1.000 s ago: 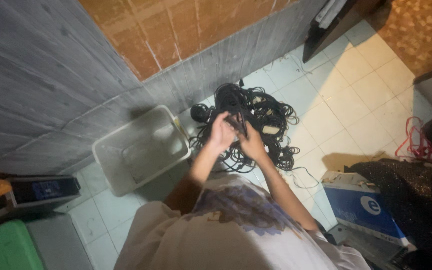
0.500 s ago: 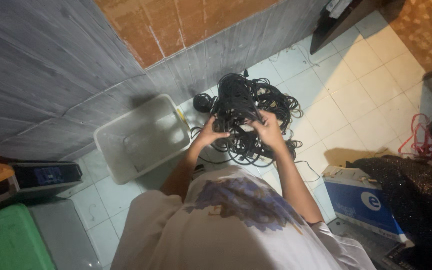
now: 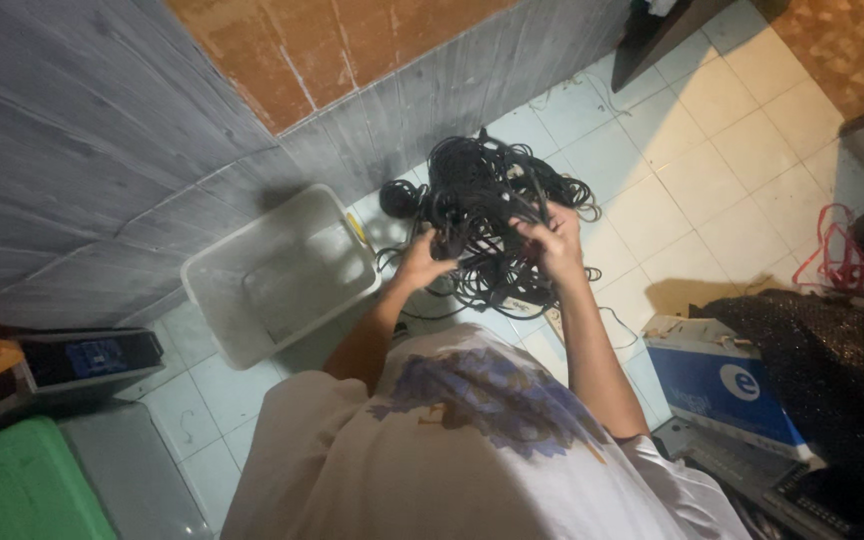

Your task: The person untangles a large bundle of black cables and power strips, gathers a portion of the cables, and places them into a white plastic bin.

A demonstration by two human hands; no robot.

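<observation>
tiled floor [image 3: 712, 130], black cable tangle [image 3: 492, 200] between both hands [image 3: 487, 250]

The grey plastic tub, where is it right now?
The grey tub sits on the tiled floor against the wall, left of the tangled black cables held in both hands.

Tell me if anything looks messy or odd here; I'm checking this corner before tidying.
Yes: the black cables form one knotted tangle, held up by the left hand and right hand over the tiled floor. The grey tub beside them holds no cables. Red wire lies loose at right.
</observation>
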